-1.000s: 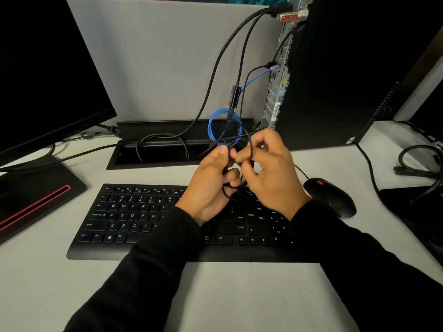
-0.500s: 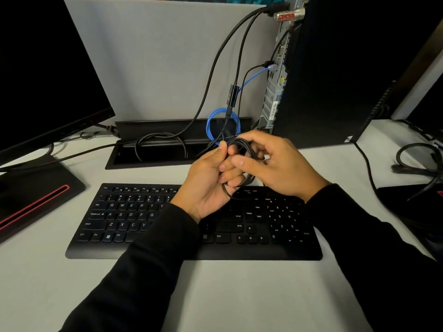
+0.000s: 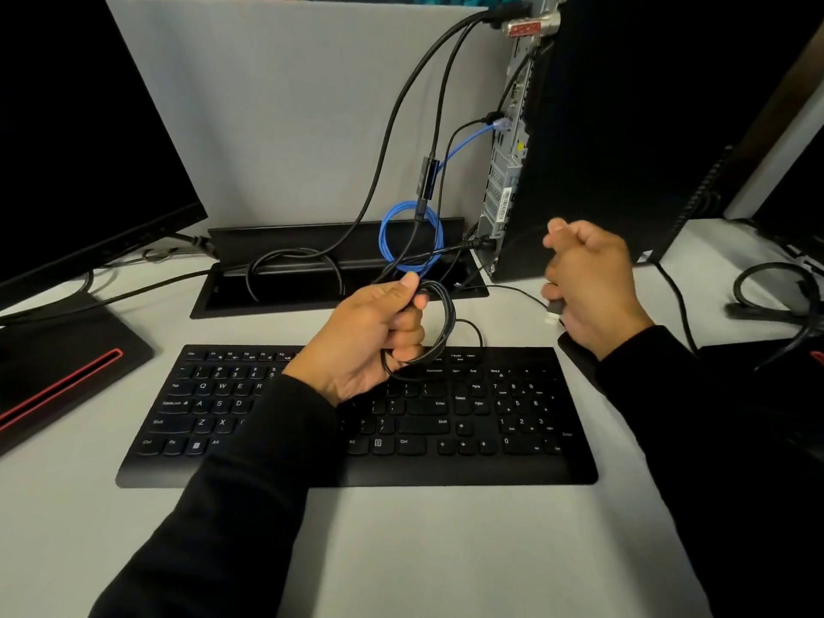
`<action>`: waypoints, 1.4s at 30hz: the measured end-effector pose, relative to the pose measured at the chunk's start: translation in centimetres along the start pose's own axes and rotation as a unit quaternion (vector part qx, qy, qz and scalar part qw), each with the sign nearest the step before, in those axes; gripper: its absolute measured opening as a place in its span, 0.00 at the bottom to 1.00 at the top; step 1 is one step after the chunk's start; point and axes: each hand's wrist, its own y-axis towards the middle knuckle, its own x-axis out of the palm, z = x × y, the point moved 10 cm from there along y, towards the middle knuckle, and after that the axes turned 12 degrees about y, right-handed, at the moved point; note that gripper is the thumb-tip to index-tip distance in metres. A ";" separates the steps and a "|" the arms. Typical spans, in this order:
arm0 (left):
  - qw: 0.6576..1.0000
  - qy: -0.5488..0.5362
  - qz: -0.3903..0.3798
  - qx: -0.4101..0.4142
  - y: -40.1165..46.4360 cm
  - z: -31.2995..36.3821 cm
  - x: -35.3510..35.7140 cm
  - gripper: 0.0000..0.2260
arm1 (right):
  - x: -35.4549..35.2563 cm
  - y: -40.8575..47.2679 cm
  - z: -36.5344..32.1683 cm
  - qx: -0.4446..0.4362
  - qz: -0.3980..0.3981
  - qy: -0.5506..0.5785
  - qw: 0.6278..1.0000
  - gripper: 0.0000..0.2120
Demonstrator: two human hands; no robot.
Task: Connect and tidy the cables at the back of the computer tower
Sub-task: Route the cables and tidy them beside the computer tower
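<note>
A person's left hand [image 3: 372, 334] grips a coiled black cable [image 3: 434, 325] above the keyboard [image 3: 356, 430]; the right hand [image 3: 588, 283], fingers curled round the cable's free end, sits nearer the computer tower [image 3: 624, 127] just beyond it.

White desk [image 3: 401, 550] before a pale grey partition panel [image 3: 290, 118], dim, shadowed surroundings.

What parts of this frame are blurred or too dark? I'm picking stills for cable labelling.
Head view: the right hand is motion-smeared; the left hand and its coiled black cable are sharper. The tower side is near-black, and wide-angle distortion bends the edges.
</note>
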 end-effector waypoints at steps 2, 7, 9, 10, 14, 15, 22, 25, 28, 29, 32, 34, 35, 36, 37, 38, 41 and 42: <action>0.999 0.011 0.038 0.009 0.1 -0.2 -0.7 0.14 | 3.2 -1.4 0.8 0.129 -0.082 0.189 0.970 0.12; 0.992 0.015 0.109 0.066 0.2 0.0 -1.9 0.13 | 9.0 -6.2 -0.7 0.099 -0.319 0.046 0.941 0.06; 0.987 0.043 0.130 0.086 0.1 0.2 -2.1 0.14 | 9.9 -7.0 -1.3 0.098 -0.340 0.122 0.927 0.06; 0.984 0.054 0.139 0.096 0.0 0.3 -2.1 0.15 | 10.1 -7.1 -1.7 0.093 -0.342 0.162 0.921 0.03; 0.974 0.079 0.172 0.122 -0.3 0.4 -2.6 0.12 | 9.7 -6.4 -2.6 0.022 -0.313 0.171 0.934 0.04; 0.972 0.084 0.179 0.123 -0.3 0.4 -2.8 0.10 | 9.5 -6.3 -2.7 -0.004 -0.308 0.146 0.940 0.05; 0.980 0.039 0.157 0.118 -0.1 0.8 -2.3 0.10 | 8.8 -5.8 -3.3 -0.065 -0.273 0.094 0.955 0.07; 0.986 -0.003 0.124 0.111 0.0 0.7 -2.1 0.12 | 7.3 -4.8 -4.2 -0.078 -0.235 0.123 0.961 0.08; 0.986 -0.043 0.113 0.114 0.2 0.8 -2.0 0.11 | 6.7 -4.5 -4.1 -0.053 -0.224 0.150 0.962 0.06; 0.985 -0.040 0.118 0.120 0.2 0.9 -2.0 0.11 | 7.0 -4.8 -3.8 -0.046 -0.233 0.151 0.960 0.05; 0.978 -0.013 0.144 0.151 0.2 1.1 -2.3 0.12 | 8.4 -5.9 -3.5 -0.060 -0.263 0.120 0.956 0.04; 0.972 0.011 0.169 0.163 0.1 1.1 -2.8 0.13 | 8.9 -6.4 -3.6 -0.077 -0.273 0.105 0.953 0.04; 0.968 0.024 0.184 0.167 0.1 1.1 -3.2 0.14 | 9.0 -6.4 -3.8 -0.082 -0.273 0.107 0.953 0.04; 0.965 0.035 0.197 0.171 0.0 1.1 -3.5 0.14 | 9.0 -6.5 -3.9 -0.085 -0.271 0.110 0.952 0.04; 0.962 0.043 0.206 0.175 -0.1 1.1 -3.7 0.15 | 9.0 -6.6 -4.0 -0.087 -0.271 0.109 0.952 0.04; 0.960 0.047 0.210 0.179 -0.1 1.2 -3.8 0.15 | 9.1 -6.7 -4.0 -0.089 -0.273 0.101 0.953 0.04; 0.961 0.059 0.205 0.177 -0.2 1.4 -3.3 0.15 | 9.6 -7.1 -3.1 -0.120 -0.278 0.024 0.953 0.05; 0.963 0.057 0.199 0.174 -0.2 1.4 -3.1 0.16 | 9.6 -7.2 -2.8 -0.151 -0.277 -0.019 0.949 0.05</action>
